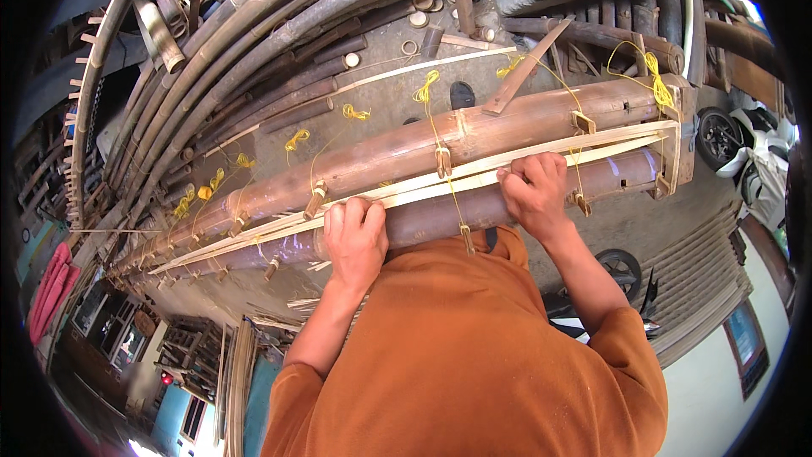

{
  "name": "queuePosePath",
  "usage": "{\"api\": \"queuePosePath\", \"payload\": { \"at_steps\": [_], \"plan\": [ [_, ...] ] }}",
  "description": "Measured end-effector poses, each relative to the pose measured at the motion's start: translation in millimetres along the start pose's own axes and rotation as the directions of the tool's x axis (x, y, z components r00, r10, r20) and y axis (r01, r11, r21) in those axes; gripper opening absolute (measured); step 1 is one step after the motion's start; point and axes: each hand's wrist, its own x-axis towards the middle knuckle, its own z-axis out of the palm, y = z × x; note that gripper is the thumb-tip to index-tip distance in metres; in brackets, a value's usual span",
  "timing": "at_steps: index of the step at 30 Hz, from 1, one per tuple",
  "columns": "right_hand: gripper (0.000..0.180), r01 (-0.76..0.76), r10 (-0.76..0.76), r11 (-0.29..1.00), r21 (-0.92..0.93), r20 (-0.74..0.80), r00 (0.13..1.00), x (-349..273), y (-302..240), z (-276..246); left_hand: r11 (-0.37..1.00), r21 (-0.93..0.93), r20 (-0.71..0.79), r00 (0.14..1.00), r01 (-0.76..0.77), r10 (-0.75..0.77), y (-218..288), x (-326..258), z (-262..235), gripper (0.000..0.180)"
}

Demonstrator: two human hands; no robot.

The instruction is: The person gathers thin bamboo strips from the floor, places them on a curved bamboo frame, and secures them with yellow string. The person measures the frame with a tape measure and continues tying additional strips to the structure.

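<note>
Two long brown bamboo poles run side by side across my front, a far pole (518, 121) and a near pole (419, 220). Long pale bamboo strips (440, 187) lie lengthwise between them. My left hand (355, 237) is closed on the strips, knuckles up. Farther right along the same strips, my right hand (537, 193) is also closed, fingers curled over them. Small wooden pegs (443, 162) with yellow cords (431, 110) are spaced along the poles. A wooden end piece (671, 156) joins the poles at the right. My fingertips are hidden.
Stacked bamboo poles (279, 42) curve along the far left side. A flat pointed board (529, 68) leans on the far pole. Beyond that pole, a dark sandal (462, 95) shows. Motorbike wheels stand at right (719, 137) and near my right arm (619, 271).
</note>
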Motion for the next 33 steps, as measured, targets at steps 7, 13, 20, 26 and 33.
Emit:
{"api": "queuePosePath", "payload": {
  "at_steps": [7, 13, 20, 26, 33],
  "plan": [
    [0.014, -0.008, 0.009, 1.000, -0.004, 0.024, 1.000, 3, -1, 0, 0.999, 0.006, 0.022, 0.999, 0.048, -0.048, 2, -1, -1, 0.014],
    [0.019, -0.012, 0.011, 1.000, 0.006, 0.111, 0.994, 16, -28, -13, 0.997, 0.019, -0.039, 0.996, 0.077, -0.077, 3, -9, 0, 0.014],
    [0.021, 0.076, -0.075, 0.997, -0.015, 0.064, 0.995, 10, -40, -4, 0.936, -0.301, -0.086, 0.972, 0.184, -0.219, 6, -24, -16, 0.010],
    [0.014, -0.020, 0.020, 1.000, -0.006, 0.096, 0.995, 13, -57, -6, 0.863, -0.471, -0.356, 0.857, 0.180, -0.373, -35, -54, -45, 0.006],
    [0.012, -0.213, 0.212, 0.971, 0.106, 0.018, 0.977, 16, -87, -28, 0.938, -0.220, -0.430, 0.837, 0.267, -0.339, -108, -95, -47, 0.033]
  ]
}}
